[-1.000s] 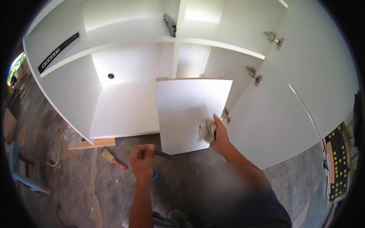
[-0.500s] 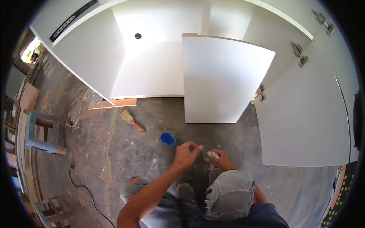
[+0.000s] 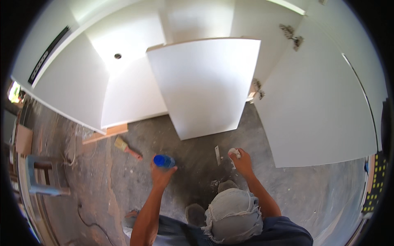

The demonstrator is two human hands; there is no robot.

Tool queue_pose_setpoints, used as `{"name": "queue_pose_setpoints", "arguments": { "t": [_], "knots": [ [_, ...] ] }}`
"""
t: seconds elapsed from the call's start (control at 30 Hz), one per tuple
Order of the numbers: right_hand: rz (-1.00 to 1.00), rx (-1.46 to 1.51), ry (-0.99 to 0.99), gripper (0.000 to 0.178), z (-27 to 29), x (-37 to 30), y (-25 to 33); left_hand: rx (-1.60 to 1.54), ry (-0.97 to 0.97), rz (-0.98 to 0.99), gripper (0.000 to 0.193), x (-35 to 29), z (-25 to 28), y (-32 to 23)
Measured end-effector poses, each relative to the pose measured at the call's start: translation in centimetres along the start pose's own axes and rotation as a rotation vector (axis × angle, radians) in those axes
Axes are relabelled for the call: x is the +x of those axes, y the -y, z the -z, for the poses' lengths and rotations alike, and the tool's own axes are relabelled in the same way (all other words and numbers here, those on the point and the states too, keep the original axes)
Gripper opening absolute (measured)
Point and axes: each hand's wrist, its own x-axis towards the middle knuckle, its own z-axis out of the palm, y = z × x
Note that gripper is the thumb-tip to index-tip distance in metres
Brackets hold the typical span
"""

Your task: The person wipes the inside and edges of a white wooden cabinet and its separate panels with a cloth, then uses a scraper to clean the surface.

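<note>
My left hand (image 3: 162, 177) is wrapped round a bottle (image 3: 169, 161) with a round blue cap and a see-through bluish body. In my right hand (image 3: 243, 162) a crumpled white cloth (image 3: 234, 153) is pinched between thumb and fingers. Just left of that hand, a thin pale strip like a scraper blade (image 3: 217, 155) lies on the floor. A paintbrush (image 3: 133, 153) with pale bristles and a reddish handle rests on the floor to the left of the bottle.
Ahead stands a white cabinet (image 3: 137, 88) with a round hole inside. A loose white panel (image 3: 205, 86) leans against its front. On the right, a door (image 3: 320, 119) hangs open on metal hinges (image 3: 292, 37). A blue stool (image 3: 37, 174) and a dark cable (image 3: 92, 224) are at left.
My left hand has moved left and closed round the bottle. The right hand still holds the cloth. The thin strip now shows on the floor between the hands. The view has shifted right.
</note>
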Motion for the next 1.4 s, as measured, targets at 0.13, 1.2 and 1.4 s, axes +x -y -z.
{"name": "queue_pose_setpoints", "arguments": {
  "t": [0.13,1.2,1.4],
  "knots": [
    [-0.494,0.894,0.009,0.049,0.0,0.6,1.3,-0.396,0.054,0.053,0.082,1.5,-1.9,0.6],
    [-0.363,1.397,0.578,0.043,-9.8,-0.1,9.3,0.529,0.58,-0.165,0.045,0.2,4.1,-12.4],
    [-0.397,1.366,0.572,0.042,-10.6,-0.4,7.7,0.548,0.566,-0.138,0.04,0.4,4.1,-12.6]
  ]
}}
